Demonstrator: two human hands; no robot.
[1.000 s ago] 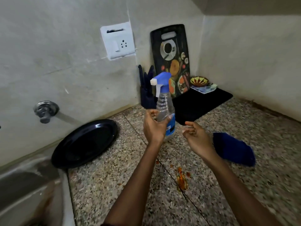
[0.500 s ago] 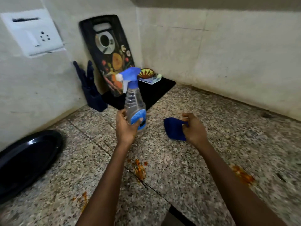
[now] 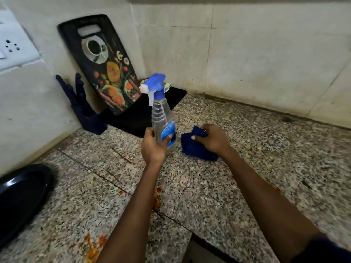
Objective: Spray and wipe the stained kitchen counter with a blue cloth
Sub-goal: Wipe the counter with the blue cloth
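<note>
My left hand [image 3: 152,147] grips the lower body of a clear spray bottle [image 3: 162,118] with a blue trigger head and blue label, held upright above the speckled granite counter [image 3: 266,149]. My right hand [image 3: 212,139] is closed on the upper edge of a dark blue cloth [image 3: 195,149], which rests on the counter just right of the bottle. Orange food stains lie on the counter: one [image 3: 156,200] partly behind my left forearm, one [image 3: 94,245] near the front left, and a smear [image 3: 273,186] beside my right forearm.
A printed black cutting board [image 3: 102,63] leans in the wall corner over a black mat [image 3: 140,114]. A dark blue knife block [image 3: 85,111] stands to the left. A black plate [image 3: 19,198] sits at the far left. The counter's front edge [image 3: 209,243] has an inner corner.
My right hand went from reaching toward the cloth to closing on its edge. The view swung right, off the sink and tap. The bottle stayed upright in my left hand.
</note>
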